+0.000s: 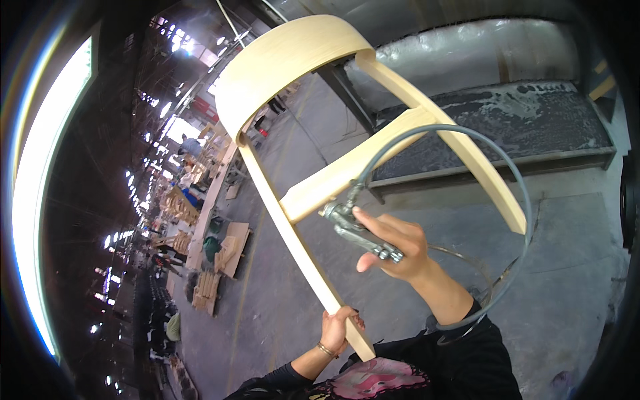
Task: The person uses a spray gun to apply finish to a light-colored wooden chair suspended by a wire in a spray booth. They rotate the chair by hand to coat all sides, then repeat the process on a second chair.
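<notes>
A pale wooden chair frame point(353, 150) is held up at a slant before me, its broad curved backrest toward the top of the view. Near its lower end, one leg is wrapped by the fingers of my left hand point(339, 328). My right hand point(399, 245) grips a metal spray gun point(355, 229), which overlaps the view of the frame just below its crosspiece. From the gun a grey hose point(513, 167) loops up and round to the right, then back toward my right forearm. Whether the trigger is pressed cannot be made out.
A dark trough with a metal rim point(493, 167) stands behind the frame at the right, with a shiny metal sheet point(467, 63) above it. Wooden parts point(230, 250) are stacked along the workshop at left, where other people are small in the distance. Grey floor point(280, 267) lies below.
</notes>
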A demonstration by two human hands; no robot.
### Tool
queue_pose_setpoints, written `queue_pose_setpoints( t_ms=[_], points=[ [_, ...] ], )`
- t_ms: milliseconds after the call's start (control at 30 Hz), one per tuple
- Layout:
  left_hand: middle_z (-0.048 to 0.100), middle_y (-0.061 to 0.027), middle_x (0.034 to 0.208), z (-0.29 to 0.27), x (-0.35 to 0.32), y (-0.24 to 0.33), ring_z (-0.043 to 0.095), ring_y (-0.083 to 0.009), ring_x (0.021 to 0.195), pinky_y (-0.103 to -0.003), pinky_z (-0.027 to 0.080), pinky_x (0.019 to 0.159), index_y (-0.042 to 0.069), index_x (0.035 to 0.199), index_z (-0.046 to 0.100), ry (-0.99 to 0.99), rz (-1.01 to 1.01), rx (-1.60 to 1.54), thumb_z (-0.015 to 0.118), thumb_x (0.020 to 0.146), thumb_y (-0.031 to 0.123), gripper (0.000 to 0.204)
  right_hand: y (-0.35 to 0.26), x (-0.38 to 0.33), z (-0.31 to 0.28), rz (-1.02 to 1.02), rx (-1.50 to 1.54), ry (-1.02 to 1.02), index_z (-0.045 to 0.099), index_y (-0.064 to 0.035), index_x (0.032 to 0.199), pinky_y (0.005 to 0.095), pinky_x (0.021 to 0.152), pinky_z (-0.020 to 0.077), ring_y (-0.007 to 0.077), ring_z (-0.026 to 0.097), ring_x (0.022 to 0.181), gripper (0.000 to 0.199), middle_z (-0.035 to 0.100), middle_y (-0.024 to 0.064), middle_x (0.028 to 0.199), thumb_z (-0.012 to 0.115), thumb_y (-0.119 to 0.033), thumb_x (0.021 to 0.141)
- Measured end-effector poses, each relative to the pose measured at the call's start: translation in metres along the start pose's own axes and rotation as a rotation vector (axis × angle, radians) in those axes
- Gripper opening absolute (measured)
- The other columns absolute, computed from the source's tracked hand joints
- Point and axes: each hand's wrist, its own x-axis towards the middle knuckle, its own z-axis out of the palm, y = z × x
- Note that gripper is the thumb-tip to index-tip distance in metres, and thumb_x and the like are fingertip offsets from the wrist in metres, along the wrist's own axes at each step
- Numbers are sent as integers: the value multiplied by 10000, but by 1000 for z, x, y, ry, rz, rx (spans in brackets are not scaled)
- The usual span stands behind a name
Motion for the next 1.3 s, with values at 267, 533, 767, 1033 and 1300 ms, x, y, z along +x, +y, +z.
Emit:
queue_pose_setpoints(
  t_ms=[267,533,767,1033,1300],
  points=[
    [555,-144,641,-18,21,-14,598,-294,565,-443,543,581,-27,745,549,-18,63,73,578,829,53,119,2,-5,-85,235,-162,315,653,63,1322,289,598,524,142,662,676,839,754,126,981,676,-636,859],
    [602,-123,647,-48,109,-38,625,-243,527,-374,531,480,-22,914,504,-37,200,114,602,801,7,153,-59,-37,-90,557,-85,218,626,40,1377,244,637,497,90,617,729,799,695,45,876,671,-615,922],
    [603,-104,705,-40,209,-34,617,-219,552,-360,532,512,-12,1020,452,-36,245,88,629,758,-14,316,-63,-2,-59,722,74,-130,607,44,1392,235,591,456,101,592,669,832,668,58,800,649,-640,919],
    [612,-103,777,-36,285,-28,633,-212,618,-366,538,569,-6,1072,471,-11,192,147,679,747,-1,387,25,39,-80,735,-344,68,656,63,1173,219,494,374,92,558,638,756,622,51,751,555,-661,983],
    [636,-104,848,-7,367,-30,662,-232,750,-369,560,661,-11,1170,486,15,124,287,728,718,8,513,94,132,-49,421,-129,-1,595,93,1376,238,554,458,108,605,667,892,668,79,818,597,-684,938]
  ],
)
